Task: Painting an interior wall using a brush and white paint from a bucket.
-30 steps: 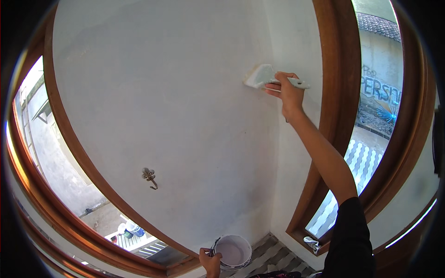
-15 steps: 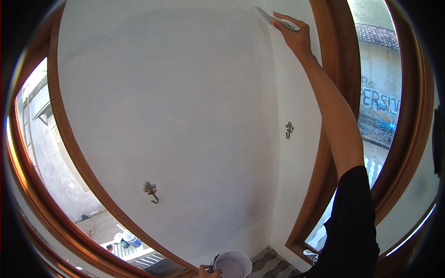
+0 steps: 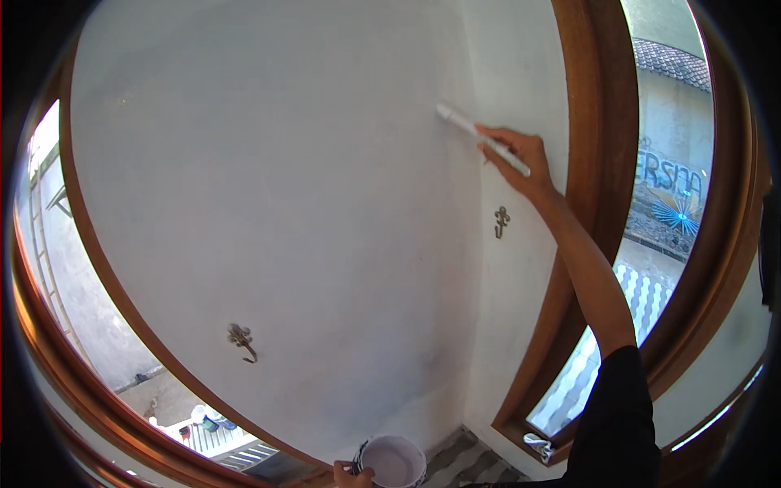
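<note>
My right hand is closed round the pale handle of a paintbrush, raised in front of the wall near the inner corner. The brush head is slightly blurred, and I cannot tell whether it touches the wall. Low in the view, my left hand grips the rim of a small white paint bucket with pale, whitish paint inside. The wall is white, with greyer patches across its middle and darker smudges low by the corner.
Two ornate metal hooks stick out: one on the main wall, another on the narrow side wall. Brown wooden frames border window openings left and right. A small white item lies on the right sill. Striped floor tiles show below.
My right hand has brought the brush down the corner from near the top of the wall. The view has shifted slightly; my left hand still holds the bucket.
</note>
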`<state>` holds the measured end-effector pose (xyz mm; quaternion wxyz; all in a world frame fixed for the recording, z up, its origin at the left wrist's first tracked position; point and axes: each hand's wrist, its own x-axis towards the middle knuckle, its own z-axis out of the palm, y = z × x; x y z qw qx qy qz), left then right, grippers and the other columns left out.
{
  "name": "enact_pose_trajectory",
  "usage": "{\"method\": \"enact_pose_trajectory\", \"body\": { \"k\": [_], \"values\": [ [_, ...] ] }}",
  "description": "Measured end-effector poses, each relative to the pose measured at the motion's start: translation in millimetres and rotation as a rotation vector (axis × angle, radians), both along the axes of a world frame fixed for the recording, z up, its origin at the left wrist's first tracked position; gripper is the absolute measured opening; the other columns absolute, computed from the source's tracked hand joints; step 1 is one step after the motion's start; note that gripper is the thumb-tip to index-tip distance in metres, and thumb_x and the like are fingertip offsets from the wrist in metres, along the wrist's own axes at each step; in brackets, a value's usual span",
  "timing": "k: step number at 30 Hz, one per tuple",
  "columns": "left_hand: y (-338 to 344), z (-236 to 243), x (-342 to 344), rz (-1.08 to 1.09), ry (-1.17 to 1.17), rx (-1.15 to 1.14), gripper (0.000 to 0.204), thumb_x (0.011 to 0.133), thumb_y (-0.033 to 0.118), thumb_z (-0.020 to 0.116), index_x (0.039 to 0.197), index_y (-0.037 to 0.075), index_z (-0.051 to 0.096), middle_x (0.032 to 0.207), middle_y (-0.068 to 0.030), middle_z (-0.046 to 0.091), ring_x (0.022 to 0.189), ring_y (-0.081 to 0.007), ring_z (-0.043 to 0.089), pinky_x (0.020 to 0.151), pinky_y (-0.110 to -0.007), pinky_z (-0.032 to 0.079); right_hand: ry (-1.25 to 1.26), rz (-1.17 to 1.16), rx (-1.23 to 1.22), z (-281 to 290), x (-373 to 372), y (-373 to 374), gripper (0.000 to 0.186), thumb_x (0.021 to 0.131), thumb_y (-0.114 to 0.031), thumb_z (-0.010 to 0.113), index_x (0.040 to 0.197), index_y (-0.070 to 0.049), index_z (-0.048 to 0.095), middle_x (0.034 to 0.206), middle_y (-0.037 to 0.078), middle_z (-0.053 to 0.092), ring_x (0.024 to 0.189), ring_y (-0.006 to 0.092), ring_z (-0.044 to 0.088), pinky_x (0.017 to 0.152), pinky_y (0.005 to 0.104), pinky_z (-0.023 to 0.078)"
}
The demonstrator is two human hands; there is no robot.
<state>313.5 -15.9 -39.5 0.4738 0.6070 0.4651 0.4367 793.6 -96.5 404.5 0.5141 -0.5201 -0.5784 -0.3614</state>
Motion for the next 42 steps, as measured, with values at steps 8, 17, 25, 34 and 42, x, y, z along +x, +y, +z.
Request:
{"method": "enact_pose_trajectory", "body": {
  "k": [8,17,25,34,42],
  "values": [
    [-17.9,38.4,24.9,-0.159,-0.121,-0.159,0.028,0.065,0.005,0.067,0.087,0.0,0.051,0.065,-0.0038,0.05,0.051,-0.0126,0.043,0.043,-0.031,0.036,0.284,0.081,-0.07,14.4,-17.7,-26.9,0.023,0.087,-0.013,0.073,0.109,-0.006,0.074,0.075,-0.001,0.068,0.068,0.0037,0.058,0.061,0.0202,0.049],
    [-21.7,-9.7,-0.5,0.018,-0.011,-0.188,0.027,0.064,0.0,0.063,0.089,-0.001,0.052,0.071,-0.0077,0.054,0.051,-0.014,0.047,0.043,-0.029,0.038,0.063,-0.223,0.37,151.4,-5.5,25.6,0.024,0.081,-0.011,0.071,0.104,-0.006,0.074,0.079,0.009,0.072,0.067,0.0177,0.068,0.066,0.0306,0.054],
    [-28.5,34.6,-8.5,0.095,-0.087,-0.279,0.033,0.06,-0.002,0.06,0.093,0.0,0.053,0.079,-0.0039,0.05,0.067,-0.0185,0.05,0.056,-0.033,0.043,-0.201,-0.259,0.355,42.7,9.6,45.3,0.041,0.077,-0.003,0.073,0.117,-0.012,0.069,0.092,0.015,0.07,0.076,0.0279,0.07,0.068,0.0357,0.055],
    [-12.3,3.7,-16.0,0.006,0.048,-0.022,0.027,0.065,0.0,0.064,0.085,0.002,0.046,0.073,-0.0024,0.045,0.055,-0.0145,0.042,0.046,-0.032,0.038,0.111,0.057,-0.286,-80.2,-8.7,-27.0,0.037,0.085,0.0,0.07,0.12,-0.008,0.068,0.087,0.008,0.07,0.066,0.0104,0.063,0.062,0.0238,0.053],
    [-48.8,47.5,-4.1,0.006,-0.08,-0.178,0.026,0.065,0.0,0.064,0.085,0.003,0.048,0.068,-0.0015,0.047,0.053,-0.0138,0.045,0.044,-0.031,0.038,0.744,0.644,0.296,30.2,-50.1,2.7,0.013,0.086,-0.006,0.068,0.098,0.001,0.066,0.094,0.011,0.068,0.075,0.0184,0.069,0.065,0.0294,0.06]
  ]
}}
